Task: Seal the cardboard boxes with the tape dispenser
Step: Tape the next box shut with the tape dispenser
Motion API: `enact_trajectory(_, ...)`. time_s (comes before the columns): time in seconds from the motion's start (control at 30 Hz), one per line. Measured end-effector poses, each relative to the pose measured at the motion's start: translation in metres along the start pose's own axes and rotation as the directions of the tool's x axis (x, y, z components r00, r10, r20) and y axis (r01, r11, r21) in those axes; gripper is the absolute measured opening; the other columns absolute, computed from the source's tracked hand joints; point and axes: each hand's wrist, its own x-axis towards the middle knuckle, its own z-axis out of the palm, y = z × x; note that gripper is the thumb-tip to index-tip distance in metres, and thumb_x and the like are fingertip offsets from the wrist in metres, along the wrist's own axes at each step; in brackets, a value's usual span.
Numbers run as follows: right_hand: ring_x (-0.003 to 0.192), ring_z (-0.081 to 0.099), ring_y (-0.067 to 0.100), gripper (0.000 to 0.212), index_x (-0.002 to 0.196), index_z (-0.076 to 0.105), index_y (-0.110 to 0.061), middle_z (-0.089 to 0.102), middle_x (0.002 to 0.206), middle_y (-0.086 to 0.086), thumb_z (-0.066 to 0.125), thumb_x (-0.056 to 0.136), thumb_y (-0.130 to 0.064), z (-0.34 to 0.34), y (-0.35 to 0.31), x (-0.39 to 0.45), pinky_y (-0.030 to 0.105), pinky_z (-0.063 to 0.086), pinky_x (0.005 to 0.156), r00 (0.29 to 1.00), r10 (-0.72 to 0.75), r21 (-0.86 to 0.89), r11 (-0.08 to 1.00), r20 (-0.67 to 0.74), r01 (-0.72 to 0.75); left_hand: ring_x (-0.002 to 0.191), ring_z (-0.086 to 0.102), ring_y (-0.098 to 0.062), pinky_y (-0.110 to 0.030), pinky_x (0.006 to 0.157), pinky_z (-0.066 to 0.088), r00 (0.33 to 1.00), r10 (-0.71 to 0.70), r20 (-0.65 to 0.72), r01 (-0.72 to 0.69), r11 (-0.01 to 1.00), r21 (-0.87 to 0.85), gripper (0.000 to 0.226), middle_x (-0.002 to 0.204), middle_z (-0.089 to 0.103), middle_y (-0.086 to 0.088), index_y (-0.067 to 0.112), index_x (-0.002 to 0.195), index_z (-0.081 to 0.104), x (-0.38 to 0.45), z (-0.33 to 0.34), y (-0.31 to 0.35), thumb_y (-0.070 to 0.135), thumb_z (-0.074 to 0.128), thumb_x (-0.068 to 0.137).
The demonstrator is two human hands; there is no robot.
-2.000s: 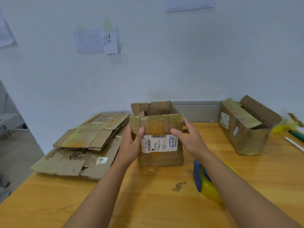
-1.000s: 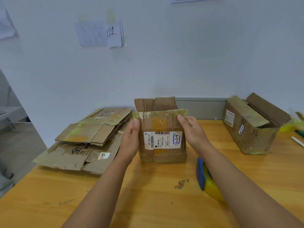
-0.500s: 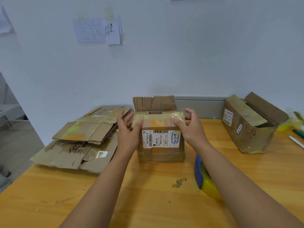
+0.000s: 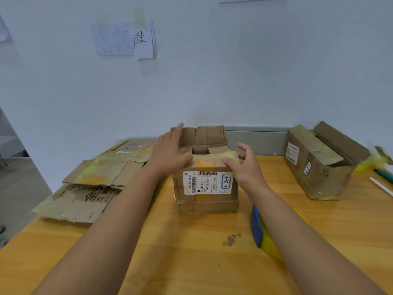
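Both forearms reach forward from the bottom edge, bare to the wrists and angled inward toward each other. The left hand point(image 4: 170, 155) lies palm down with its fingers stretched straight ahead and held close together, the thumb spread to the right. The right hand point(image 4: 244, 167) is turned with its back toward the camera; its thumb points left and presses down, while the other fingers curl loosely above it in a half-formed grip.

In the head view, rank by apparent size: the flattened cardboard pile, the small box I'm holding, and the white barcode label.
1. Flattened brown cardboard pile
2. Small brown cardboard box
3. White barcode label
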Motion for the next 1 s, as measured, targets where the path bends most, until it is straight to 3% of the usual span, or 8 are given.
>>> enact_trajectory(0.13, 0.078, 0.067, 0.011, 0.066, 0.148, 0.031, -0.034, 0.048, 0.109, -0.015, 0.068, 0.093, -0.029, -0.001, -0.002, 0.000, 0.018, 0.054, 0.051, 1.000, -0.023, -0.051, 0.998, 0.009, 0.024, 0.146, 0.011, -0.021, -0.048, 0.116, 0.021, 0.999, 0.043, -0.020, -0.043, 0.999, 0.003, 0.096, 0.154, 0.014, 0.009, 0.042, 0.154, 0.007, -0.001, 0.002, -0.005, 0.044, 0.052, 0.069)
enact_trajectory(0.27, 0.080, 0.067, 0.012, 0.068, 0.150, 0.029, -0.033, 0.046, 0.116, -0.008, 0.067, 0.094, -0.028, -0.002, -0.004, 0.001, 0.018, 0.054, 0.051, 1.000, -0.016, -0.067, 0.998, 0.023, 0.017, 0.152, -0.007, -0.023, -0.050, 0.121, -0.004, 0.990, 0.013, 0.140, -0.037, 0.985, 0.168, 0.101, 0.165, 0.001, 0.001, 0.034, 0.158, 0.005, 0.015, -0.012, 0.005, 0.050, 0.045, 0.066)
enact_trajectory(0.5, 0.085, 0.070, 0.016, 0.071, 0.150, 0.026, -0.036, 0.049, 0.123, -0.004, 0.068, 0.094, -0.028, -0.004, -0.006, 0.000, 0.024, 0.058, 0.057, 0.999, -0.018, -0.033, 0.999, 0.030, 0.019, 0.124, 0.037, -0.020, -0.036, 0.106, 0.035, 0.996, 0.076, -0.045, -0.071, 0.992, 0.105, 0.052, 0.129, 0.038, 0.001, 0.029, 0.142, 0.043, -0.013, 0.002, 0.010, 0.030, 0.056, 0.091)
enact_trajectory(0.57, 0.106, 0.064, 0.018, 0.071, 0.152, 0.024, -0.036, 0.044, 0.135, 0.000, 0.065, 0.095, -0.028, -0.004, -0.008, -0.002, 0.034, 0.061, 0.075, 0.998, -0.059, -0.099, 0.993, 0.037, 0.063, 0.119, 0.039, -0.014, -0.032, 0.099, 0.037, 0.997, 0.067, -0.032, -0.066, 0.997, 0.041, 0.038, 0.120, 0.036, 0.008, 0.029, 0.137, 0.051, -0.026, 0.013, 0.008, 0.036, 0.045, 0.101)
enact_trajectory(0.63, 0.131, 0.043, 0.016, 0.068, 0.155, 0.023, -0.039, 0.031, 0.150, 0.000, 0.059, 0.098, -0.028, -0.006, -0.010, -0.003, 0.038, 0.050, 0.100, 0.985, -0.155, -0.209, 0.963, 0.079, 0.168, 0.127, 0.037, -0.015, -0.033, 0.101, 0.036, 0.998, 0.055, -0.021, -0.055, 0.998, 0.008, 0.048, 0.126, 0.037, 0.008, 0.029, 0.136, 0.054, -0.035, 0.019, 0.006, 0.054, 0.037, 0.099)
enact_trajectory(0.73, 0.147, 0.019, 0.014, 0.055, 0.155, 0.027, -0.037, 0.009, 0.164, -0.008, 0.045, 0.104, -0.028, -0.009, -0.015, -0.004, 0.040, 0.034, 0.115, 0.949, -0.229, -0.374, 0.879, 0.215, 0.297, 0.146, 0.021, -0.016, -0.042, 0.113, 0.028, 0.998, 0.045, 0.038, -0.048, 0.996, 0.078, 0.086, 0.154, 0.031, 0.007, 0.032, 0.143, 0.047, -0.040, 0.018, 0.006, 0.087, 0.031, 0.079)
enact_trajectory(0.83, 0.150, 0.018, 0.015, 0.046, 0.153, 0.036, -0.029, 0.013, 0.166, -0.009, 0.030, 0.108, -0.032, -0.010, -0.018, -0.003, 0.040, 0.025, 0.120, 0.926, -0.201, -0.563, 0.746, 0.319, 0.355, 0.152, 0.003, -0.020, -0.050, 0.119, 0.019, 0.993, 0.045, 0.109, -0.062, 0.985, 0.158, 0.109, 0.163, 0.021, 0.008, 0.032, 0.149, 0.038, -0.040, 0.016, 0.008, 0.097, 0.030, 0.063)
enact_trajectory(1.0, 0.148, 0.022, 0.015, 0.051, 0.155, 0.029, -0.024, 0.026, 0.163, -0.004, 0.027, 0.108, -0.041, -0.014, -0.020, -0.001, 0.035, 0.020, 0.118, 0.899, -0.221, -0.644, 0.635, 0.377, 0.426, 0.153, 0.000, -0.023, -0.052, 0.118, 0.023, 0.992, 0.034, 0.125, -0.058, 0.979, 0.193, 0.107, 0.163, 0.021, 0.009, 0.034, 0.152, 0.031, -0.039, 0.016, 0.009, 0.091, 0.036, 0.063)
